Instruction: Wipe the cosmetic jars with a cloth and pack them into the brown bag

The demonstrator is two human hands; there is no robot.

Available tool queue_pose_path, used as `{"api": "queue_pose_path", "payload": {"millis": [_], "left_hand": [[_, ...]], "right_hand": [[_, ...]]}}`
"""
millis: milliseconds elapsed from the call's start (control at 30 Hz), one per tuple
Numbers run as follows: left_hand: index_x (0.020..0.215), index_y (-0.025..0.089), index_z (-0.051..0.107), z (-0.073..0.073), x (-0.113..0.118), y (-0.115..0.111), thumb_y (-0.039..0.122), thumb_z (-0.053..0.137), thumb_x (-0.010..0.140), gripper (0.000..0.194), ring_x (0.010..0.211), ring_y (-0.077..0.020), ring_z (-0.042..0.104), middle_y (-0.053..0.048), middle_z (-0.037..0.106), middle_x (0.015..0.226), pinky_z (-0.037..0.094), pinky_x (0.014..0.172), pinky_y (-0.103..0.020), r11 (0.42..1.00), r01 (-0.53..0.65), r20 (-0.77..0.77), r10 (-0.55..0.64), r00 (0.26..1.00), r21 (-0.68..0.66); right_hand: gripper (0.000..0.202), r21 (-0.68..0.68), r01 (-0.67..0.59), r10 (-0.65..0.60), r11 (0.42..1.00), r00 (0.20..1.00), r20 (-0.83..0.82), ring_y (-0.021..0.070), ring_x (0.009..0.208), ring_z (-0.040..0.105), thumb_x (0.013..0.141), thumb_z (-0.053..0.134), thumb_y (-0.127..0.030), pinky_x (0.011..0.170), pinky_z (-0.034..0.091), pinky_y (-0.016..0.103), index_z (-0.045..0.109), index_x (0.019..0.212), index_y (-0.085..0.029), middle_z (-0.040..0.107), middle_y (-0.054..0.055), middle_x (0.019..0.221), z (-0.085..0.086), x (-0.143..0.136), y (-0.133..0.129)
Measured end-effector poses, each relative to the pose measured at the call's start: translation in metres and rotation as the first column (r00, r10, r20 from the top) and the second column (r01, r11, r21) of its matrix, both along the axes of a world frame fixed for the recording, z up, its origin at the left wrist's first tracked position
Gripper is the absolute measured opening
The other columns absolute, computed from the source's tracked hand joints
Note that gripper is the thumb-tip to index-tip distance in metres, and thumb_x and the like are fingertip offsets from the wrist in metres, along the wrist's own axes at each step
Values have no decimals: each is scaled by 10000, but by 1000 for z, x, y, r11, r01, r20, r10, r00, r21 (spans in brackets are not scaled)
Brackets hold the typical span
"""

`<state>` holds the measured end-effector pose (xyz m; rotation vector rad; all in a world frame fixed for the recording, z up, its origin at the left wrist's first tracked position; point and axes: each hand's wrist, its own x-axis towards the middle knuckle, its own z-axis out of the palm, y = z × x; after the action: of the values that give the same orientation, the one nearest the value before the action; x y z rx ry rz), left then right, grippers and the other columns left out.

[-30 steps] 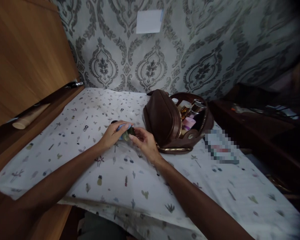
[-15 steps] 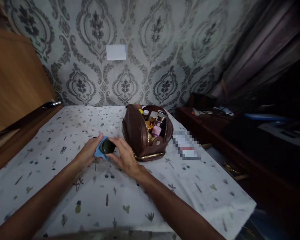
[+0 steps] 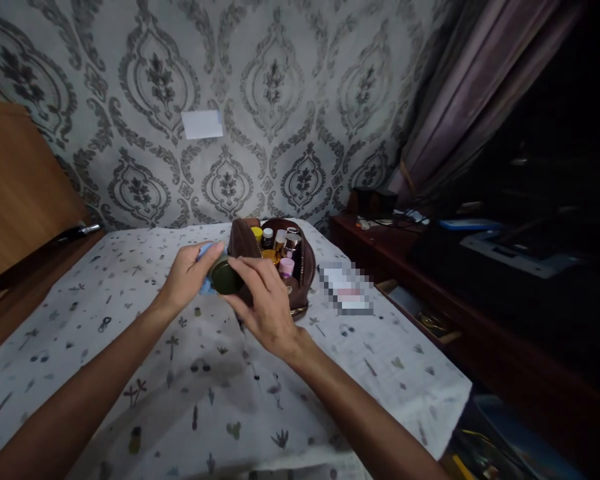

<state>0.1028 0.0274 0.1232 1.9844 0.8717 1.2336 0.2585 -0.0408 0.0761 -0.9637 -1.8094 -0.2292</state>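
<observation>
Evidently, the dark green, round-faced container [image 3: 224,277] has come across since the previous half-second: it was left of the brown leather zip bag [image 3: 241,239], and on my feed it now overlaps the bag's front. My view has swung right too, so I cannot apportion the shift. The left hand [image 3: 187,270] is closed on a soft blue cloth [image 3: 207,287] pressed against the container's side. The right hand [image 3: 266,300] holds the container's other side, thumb below and fingers above; the grip is unchanged. I judge the handling with the cloth to be still under way, as neither item has been released. The bag stands unzipped on the white printed tablecloth [image 3: 200,380], bottles and a pink-capped container [image 3: 287,267] inside.
</observation>
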Motion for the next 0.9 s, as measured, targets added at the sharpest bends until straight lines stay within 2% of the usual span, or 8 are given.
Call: {"api": "queue_pose_path", "payload": {"millis": [167, 267, 400, 467, 533, 600, 767, 900], "left_hand": [[653, 187, 423, -6, 33, 5, 522, 555, 929, 453, 545, -88, 380, 42, 381, 592, 343, 509, -209, 992, 115, 90, -110, 990, -54], [694, 183, 469, -8, 47, 6, 542, 555, 930, 438, 541, -89, 409, 41, 419, 604, 350, 490, -201, 985, 159, 133, -149, 980, -66], [768, 172, 578, -1, 55, 3, 473, 529, 954, 357, 563, -107, 521, 21, 540, 644, 443, 543, -199, 987, 160, 15, -160, 987, -11], [892, 164, 663, 2, 56, 2, 446, 524, 952, 320, 584, -123, 584, -8, 641, 746, 494, 579, -214, 990, 144, -61, -144, 988, -4], [1041, 170, 703, 2, 54, 1, 439, 534, 942, 333, 604, -138, 627, -39, 706, 879, 519, 578, -226, 993, 117, -113, -118, 987, -11], [1108, 180, 714, -1, 52, 3, 441, 542, 937, 357, 597, -144, 643, -55, 730, 931, 525, 558, -230, 994, 112, -156, -112, 981, -14], [1084, 163, 733, -14, 46, 4, 424, 523, 960, 358, 562, -128, 613, -60, 718, 841, 511, 551, -225, 989, 134, -162, -122, 979, 61], [1050, 172, 741, -21, 42, -1, 374, 503, 985, 320, 790, -164, 672, -94, 704, 994, 548, 705, -247, 959, 170, -212, -121, 970, 227]], "right_hand": [[447, 45, 0, 5, 999, 996, -94, 256, 1126, 617, 936, 657, -349, 1006, 520, 428, 537, 1357, -254, 644, 109, 1219, 3, 31, -8], [444, -27, -28, 20, 999, 966, -257, 242, 1079, 644, 899, 706, -348, 952, 545, 397, 573, 1308, -241, 670, 93, 1176, 6, 46, -10], [413, -187, -95, 3, 978, 898, -441, 224, 972, 676, 869, 723, -364, 857, 568, 360, 616, 1242, -222, 706, 83, 1127, 13, 62, -10], [401, -251, -132, -3, 959, 880, -474, 216, 917, 684, 864, 720, -377, 835, 569, 358, 628, 1218, -213, 720, 84, 1112, 15, 68, -9], [402, -291, -145, -10, 946, 882, -471, 219, 904, 688, 860, 721, -393, 836, 566, 365, 634, 1204, -206, 725, 89, 1112, 15, 73, -9], [409, -301, -133, -14, 944, 897, -441, 234, 954, 689, 860, 723, -409, 868, 560, 377, 637, 1203, -204, 721, 98, 1136, 12, 76, -9], [426, -243, -102, 19, 965, 946, -323, 250, 1057, 674, 881, 713, -418, 943, 550, 400, 623, 1249, -223, 709, 103, 1175, -1, 74, -9], [428, -147, -79, 46, 986, 975, -216, 252, 1092, 658, 910, 688, -394, 969, 543, 413, 592, 1291, -225, 699, 111, 1176, -10, 73, -12]]}}
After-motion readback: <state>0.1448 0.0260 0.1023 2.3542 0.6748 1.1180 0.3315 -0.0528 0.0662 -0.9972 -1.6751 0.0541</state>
